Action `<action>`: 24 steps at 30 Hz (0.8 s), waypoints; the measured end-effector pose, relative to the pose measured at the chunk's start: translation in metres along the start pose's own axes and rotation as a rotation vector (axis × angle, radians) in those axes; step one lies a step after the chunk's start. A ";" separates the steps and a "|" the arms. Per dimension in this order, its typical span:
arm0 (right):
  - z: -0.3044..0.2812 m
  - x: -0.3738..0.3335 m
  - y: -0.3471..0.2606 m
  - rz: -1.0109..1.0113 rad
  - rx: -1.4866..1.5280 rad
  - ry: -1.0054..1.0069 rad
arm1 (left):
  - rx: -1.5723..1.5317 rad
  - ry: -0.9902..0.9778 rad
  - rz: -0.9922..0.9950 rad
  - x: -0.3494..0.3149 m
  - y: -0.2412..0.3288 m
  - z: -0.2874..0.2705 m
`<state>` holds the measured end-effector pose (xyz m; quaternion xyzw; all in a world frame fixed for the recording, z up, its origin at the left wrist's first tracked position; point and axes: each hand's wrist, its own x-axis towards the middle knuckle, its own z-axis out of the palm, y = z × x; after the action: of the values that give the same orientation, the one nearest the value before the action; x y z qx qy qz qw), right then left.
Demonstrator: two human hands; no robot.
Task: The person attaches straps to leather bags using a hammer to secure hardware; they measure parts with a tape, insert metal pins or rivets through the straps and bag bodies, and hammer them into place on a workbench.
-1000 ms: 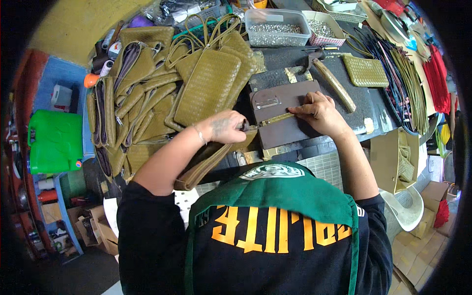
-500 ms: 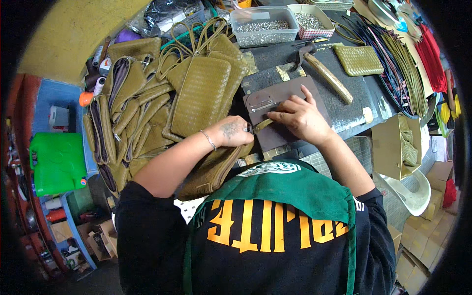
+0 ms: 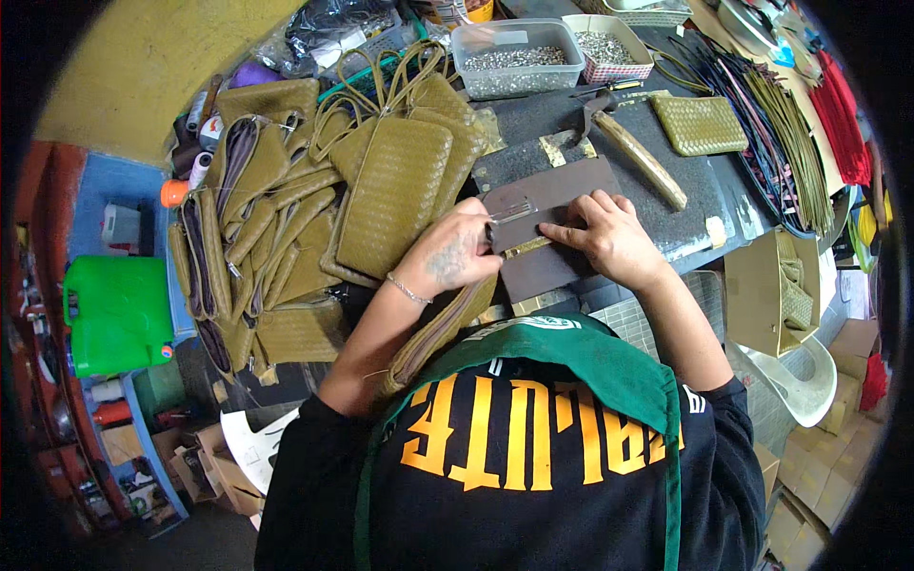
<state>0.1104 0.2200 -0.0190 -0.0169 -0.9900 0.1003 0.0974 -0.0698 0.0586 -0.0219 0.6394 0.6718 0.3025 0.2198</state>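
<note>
My left hand [image 3: 459, 249] is closed at the left edge of a dark brown board [image 3: 533, 276], its fingertips pinching one end of a narrow olive strip [image 3: 526, 247]. The strip lies across the board toward my right hand [image 3: 614, 233]. That hand's index finger and thumb meet the strip's other end, with the remaining fingers curled. Thin silver metal pieces [image 3: 514, 210] lie on the board just above the strip. Beneath my left forearm is an olive woven pouch [image 3: 443, 333], partly hidden by the arm. My palm hides what else the left hand may hold.
A heap of olive woven pouches [image 3: 395, 190] fills the left. Beyond the board lie a wooden-handled hammer [image 3: 640, 157] and a single pouch [image 3: 701, 125]. Tubs of small metal parts [image 3: 519, 71] stand at the back, bundled cords [image 3: 776, 133] at right, near a cardboard box [image 3: 773, 290].
My right hand has lowered, its raised fingers now curled, the index finger pointing left. My left hand has turned and shifted slightly up. The view has moved a little.
</note>
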 end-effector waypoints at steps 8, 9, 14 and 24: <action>0.000 0.006 -0.012 -0.063 -0.099 0.075 | 0.004 0.064 -0.055 0.001 0.007 0.016; 0.000 0.009 -0.019 -0.083 -0.087 0.112 | 0.018 0.069 -0.042 0.001 0.006 0.017; 0.025 0.014 -0.014 -0.152 0.189 0.098 | 0.042 0.026 -0.049 0.004 0.015 0.011; 0.025 0.021 -0.006 -0.232 0.367 0.136 | -0.225 0.059 -0.177 0.002 0.017 0.007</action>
<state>0.0846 0.2109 -0.0375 0.1085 -0.9417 0.2654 0.1761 -0.0528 0.0614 -0.0156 0.5399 0.6935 0.3741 0.2959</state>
